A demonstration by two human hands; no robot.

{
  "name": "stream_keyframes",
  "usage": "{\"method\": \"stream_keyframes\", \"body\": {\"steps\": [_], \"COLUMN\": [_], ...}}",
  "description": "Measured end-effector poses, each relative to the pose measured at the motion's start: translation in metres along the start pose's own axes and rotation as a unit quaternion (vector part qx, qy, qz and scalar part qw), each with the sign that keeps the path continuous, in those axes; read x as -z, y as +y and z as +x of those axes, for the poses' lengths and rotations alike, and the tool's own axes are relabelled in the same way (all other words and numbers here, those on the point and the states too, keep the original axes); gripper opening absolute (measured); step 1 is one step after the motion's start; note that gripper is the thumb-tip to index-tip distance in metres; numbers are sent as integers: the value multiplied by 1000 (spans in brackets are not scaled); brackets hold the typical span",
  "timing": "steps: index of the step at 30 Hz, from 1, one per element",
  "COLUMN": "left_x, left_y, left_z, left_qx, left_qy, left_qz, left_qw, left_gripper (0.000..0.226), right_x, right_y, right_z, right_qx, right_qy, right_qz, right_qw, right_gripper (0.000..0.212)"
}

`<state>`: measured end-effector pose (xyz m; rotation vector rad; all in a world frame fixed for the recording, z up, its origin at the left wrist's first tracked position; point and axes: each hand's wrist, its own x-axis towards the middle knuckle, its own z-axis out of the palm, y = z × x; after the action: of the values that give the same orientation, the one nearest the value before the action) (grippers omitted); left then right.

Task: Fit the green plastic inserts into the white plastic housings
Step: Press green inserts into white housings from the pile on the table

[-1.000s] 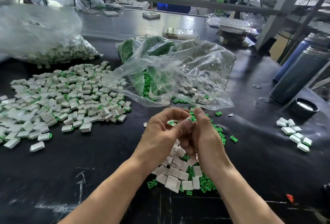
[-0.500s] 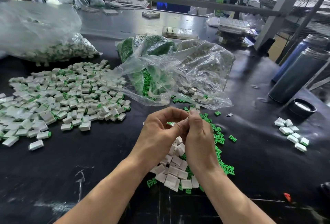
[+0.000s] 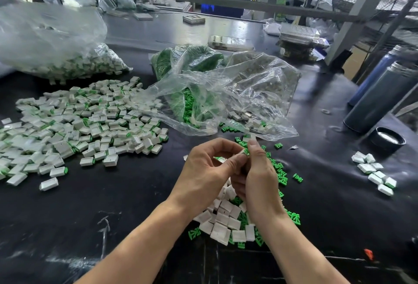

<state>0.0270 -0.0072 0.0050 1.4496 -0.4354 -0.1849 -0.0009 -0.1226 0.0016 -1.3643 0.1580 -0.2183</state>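
Pinching one boxy white housing (image 3: pixel 220 159) and ribbed green insert (image 3: pixel 246 151), both hands (image 3: pixel 235 170) meet.

I see white housings (image 3: pixel 222 222) mixed with bright green inserts (image 3: pixel 280 171) at lower centre on my black table (image 3: pixel 113 204). Upper centre, a clear bag (image 3: pixel 226 93) shows green. At right stand two dark blue-grey bottles (image 3: pixel 380 93).
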Motion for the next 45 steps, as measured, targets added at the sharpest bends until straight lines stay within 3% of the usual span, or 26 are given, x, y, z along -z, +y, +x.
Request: {"method": "stream_keyframes", "body": {"steps": [14, 39, 45], "left_x": [-8, -5, 7], "left_y": [3, 2, 4], "left_z": [-4, -3, 2], "left_qx": [-13, -18, -37], "left_qy": [24, 40, 90], "left_qz": [1, 0, 15], "left_qw": [1000, 999, 995], "left_gripper": [9, 9, 8], "right_x": [-1, 2, 22], "right_y": [2, -1, -6], "right_z": [4, -1, 4], "right_qx": [71, 100, 182], "right_qy": [54, 41, 50], "right_qz": [-106, -95, -196], "right_qw": [990, 990, 962], "right_gripper": [57, 61, 22]}}
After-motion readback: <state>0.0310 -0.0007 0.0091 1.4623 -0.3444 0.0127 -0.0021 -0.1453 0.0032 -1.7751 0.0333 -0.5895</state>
